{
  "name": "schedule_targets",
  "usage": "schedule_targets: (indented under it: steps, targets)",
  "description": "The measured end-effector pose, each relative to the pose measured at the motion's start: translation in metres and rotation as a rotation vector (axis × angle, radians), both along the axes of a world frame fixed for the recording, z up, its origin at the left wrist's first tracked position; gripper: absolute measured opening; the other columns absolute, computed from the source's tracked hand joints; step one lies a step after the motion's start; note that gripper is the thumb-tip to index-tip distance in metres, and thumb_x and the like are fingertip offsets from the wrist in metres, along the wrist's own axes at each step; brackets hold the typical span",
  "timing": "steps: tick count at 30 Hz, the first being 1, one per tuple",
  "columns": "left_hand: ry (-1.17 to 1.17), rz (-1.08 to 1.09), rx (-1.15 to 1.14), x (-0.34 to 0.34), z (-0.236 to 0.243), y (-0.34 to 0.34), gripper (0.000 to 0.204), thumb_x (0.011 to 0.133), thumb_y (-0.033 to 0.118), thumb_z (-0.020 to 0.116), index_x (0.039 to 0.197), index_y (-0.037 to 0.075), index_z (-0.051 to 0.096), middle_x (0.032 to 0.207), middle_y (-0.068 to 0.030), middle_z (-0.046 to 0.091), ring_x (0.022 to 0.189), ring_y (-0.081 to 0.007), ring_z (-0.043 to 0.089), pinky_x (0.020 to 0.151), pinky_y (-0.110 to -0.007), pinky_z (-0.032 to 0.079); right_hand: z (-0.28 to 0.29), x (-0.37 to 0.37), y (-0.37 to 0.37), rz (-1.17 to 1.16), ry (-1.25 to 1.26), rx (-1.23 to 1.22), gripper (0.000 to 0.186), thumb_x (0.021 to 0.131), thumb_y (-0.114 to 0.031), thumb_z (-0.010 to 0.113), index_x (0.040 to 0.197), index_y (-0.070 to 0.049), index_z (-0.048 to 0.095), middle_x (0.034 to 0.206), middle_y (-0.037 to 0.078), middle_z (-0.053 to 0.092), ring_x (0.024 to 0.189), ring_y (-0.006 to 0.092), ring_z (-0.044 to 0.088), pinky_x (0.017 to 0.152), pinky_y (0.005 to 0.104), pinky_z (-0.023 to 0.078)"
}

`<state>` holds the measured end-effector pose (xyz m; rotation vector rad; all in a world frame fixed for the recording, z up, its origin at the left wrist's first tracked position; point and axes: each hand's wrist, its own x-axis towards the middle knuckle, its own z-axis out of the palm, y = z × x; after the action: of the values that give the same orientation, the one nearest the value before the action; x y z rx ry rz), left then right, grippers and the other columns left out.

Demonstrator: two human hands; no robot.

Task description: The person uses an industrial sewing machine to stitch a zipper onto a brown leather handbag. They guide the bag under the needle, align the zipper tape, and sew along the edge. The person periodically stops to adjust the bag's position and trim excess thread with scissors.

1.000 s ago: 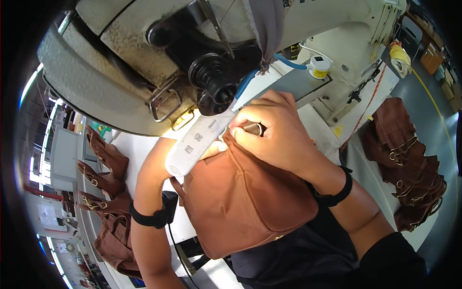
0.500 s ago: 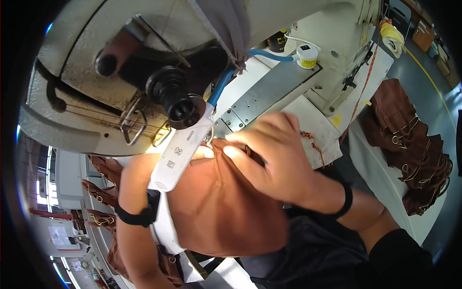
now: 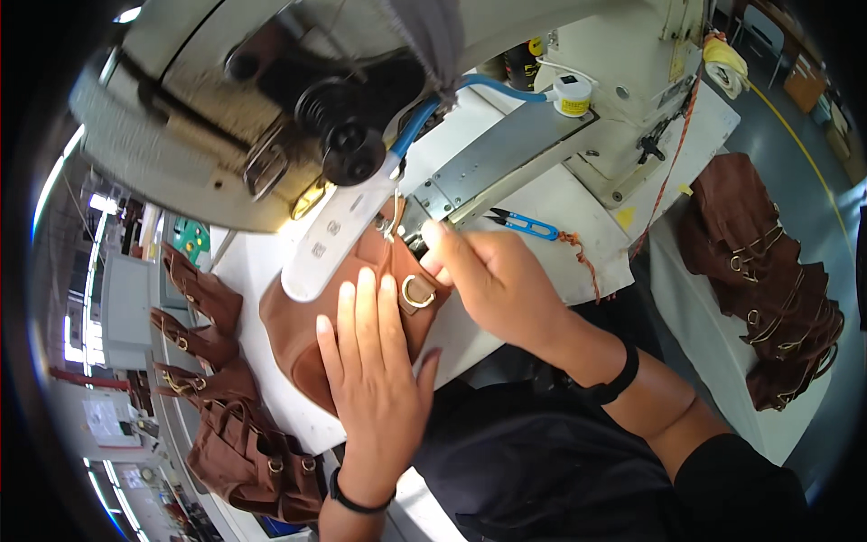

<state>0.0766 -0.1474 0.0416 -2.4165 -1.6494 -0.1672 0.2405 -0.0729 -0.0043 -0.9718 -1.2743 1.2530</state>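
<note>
A brown leather bag (image 3: pixel 302 352) lies under the sewing machine's needle area, with a metal D-ring (image 3: pixel 417 291) on a small leather tab near its right edge. My left hand (image 3: pixel 377 384) rests flat on the leather, its fingers stretched toward the machine. Beside the D-ring, my right hand (image 3: pixel 510 285) is closed on the bag's right edge, close to the metal arm bed. Its inner fingertips are partly hidden. A white lamp strip (image 3: pixel 334 248) hangs over the bag and covers part of it.
The sewing machine head (image 3: pixel 181 144) overhangs from the upper left. Blue thread snips (image 3: pixel 528 225) on an orange cord lie right of the bed (image 3: pixel 515 149). Several brown bags (image 3: pixel 239 452) stand at left; a brown stack (image 3: pixel 745 244) lies at right.
My left hand has come from behind the lamp strip onto the leather and flattened. The bag has turned and shifted left, exposing the D-ring; my right hand has moved slightly down and its fingers have curled.
</note>
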Motion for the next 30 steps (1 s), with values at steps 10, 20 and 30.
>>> schedule_targets:
  steps: [10,20,30]
  targets:
    - [-0.201,-0.078,0.295,-0.011,-0.035,0.038,0.088,0.078,0.013,0.083,0.156,0.001,0.044,0.156,-0.0197,0.050,0.147,-0.0372,0.045,0.125,-0.057,0.023,0.012,-0.018,0.017,-0.178,-0.173,0.127,0.060,0.105,-0.029,0.061,0.056,0.003,0.048,0.048,0.001,0.041,0.050,0.0066,0.036,0.045,0.0326,0.030]
    - [-0.277,-0.164,0.322,-0.005,-0.051,0.036,0.073,0.082,0.009,0.078,0.150,0.002,0.053,0.152,-0.0156,0.056,0.142,-0.0339,0.051,0.121,-0.052,0.032,-0.020,-0.007,-0.009,0.118,0.353,-0.005,0.022,0.104,-0.011,0.052,0.095,0.001,0.068,0.084,-0.001,0.066,0.077,0.0040,0.057,0.068,0.0258,0.049]
    - [-0.436,-0.100,0.206,0.003,-0.037,0.030,0.073,0.082,0.012,0.082,0.148,0.003,0.052,0.149,-0.0150,0.060,0.138,-0.0336,0.056,0.121,-0.052,0.030,0.011,0.011,-0.008,0.220,0.229,-0.153,0.023,0.103,-0.010,0.051,0.088,0.000,0.065,0.079,-0.003,0.060,0.075,0.0031,0.051,0.067,0.0260,0.045]
